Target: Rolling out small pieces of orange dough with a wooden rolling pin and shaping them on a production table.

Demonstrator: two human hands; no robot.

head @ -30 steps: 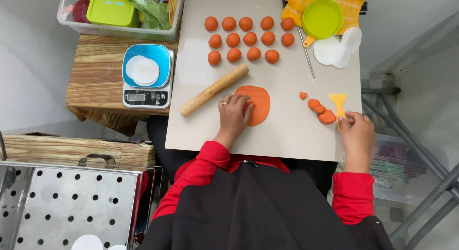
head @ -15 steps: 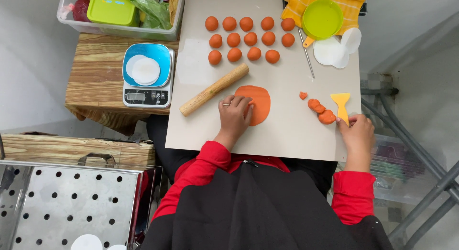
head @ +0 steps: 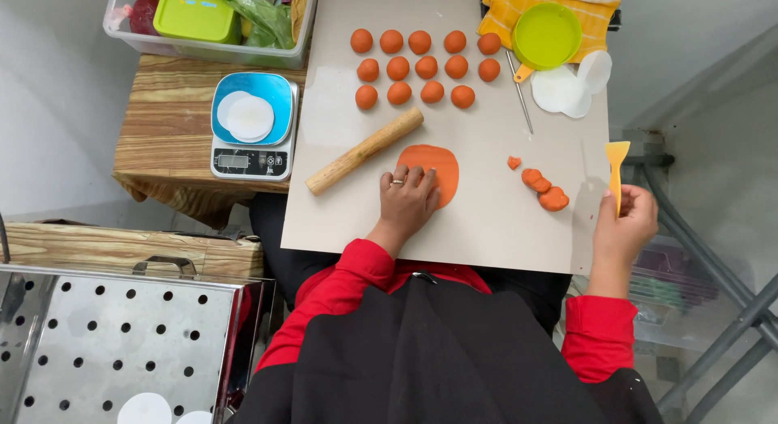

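From the head camera, your left hand lay flat, fingers spread, pressing the near edge of the dough disc in the middle of the worktop. Nothing was gripped there; the palm simply rested on it. Your right hand sat at the worktop's right edge, its grip closed around the handle of the yellow scraper, blade pointing away from you. The disc looked soft and thin, so I judged it would stretch or tear if lifted by one edge; sliding the scraper under and supporting it from below seemed the safer hold. It might also have stuck to the surface. The rolling pin lay just left of the disc, apart from your fingers. Dough scraps sat between disc and scraper, and the balls were lined up farther back. Your left hand covered the disc's near edge, so its full outline was hidden. The tub at top left was cut off.
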